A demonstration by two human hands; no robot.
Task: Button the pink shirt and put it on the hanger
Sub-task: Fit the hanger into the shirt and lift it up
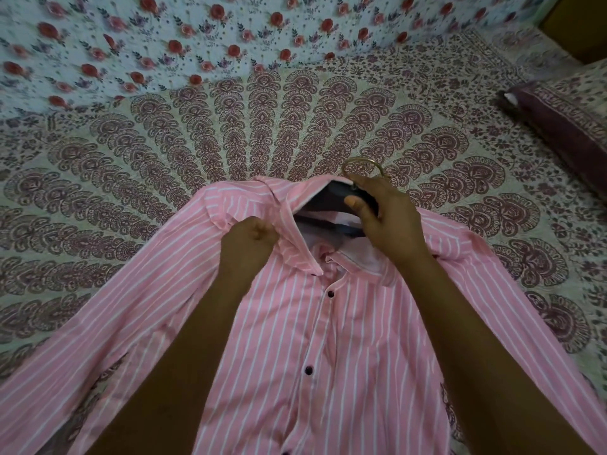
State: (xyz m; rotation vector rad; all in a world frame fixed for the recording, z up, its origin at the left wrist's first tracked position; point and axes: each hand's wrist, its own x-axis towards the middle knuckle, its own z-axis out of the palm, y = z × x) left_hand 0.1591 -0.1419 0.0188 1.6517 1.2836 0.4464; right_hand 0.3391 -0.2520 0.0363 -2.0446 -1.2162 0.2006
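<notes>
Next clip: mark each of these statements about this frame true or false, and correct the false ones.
1. The right hand holds the hanger. True.
2. The shirt is plain blue. False: it is pink with white stripes.
3. The left hand lies flat on the bedsheet. False: it grips the shirt's fabric beside the collar.
4. The hanger's hook sticks out beyond the collar. True.

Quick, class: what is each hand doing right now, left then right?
Left hand: closed, gripping the pink shirt beside its collar.
Right hand: closed, holding the dark hanger inside the collar.
</notes>
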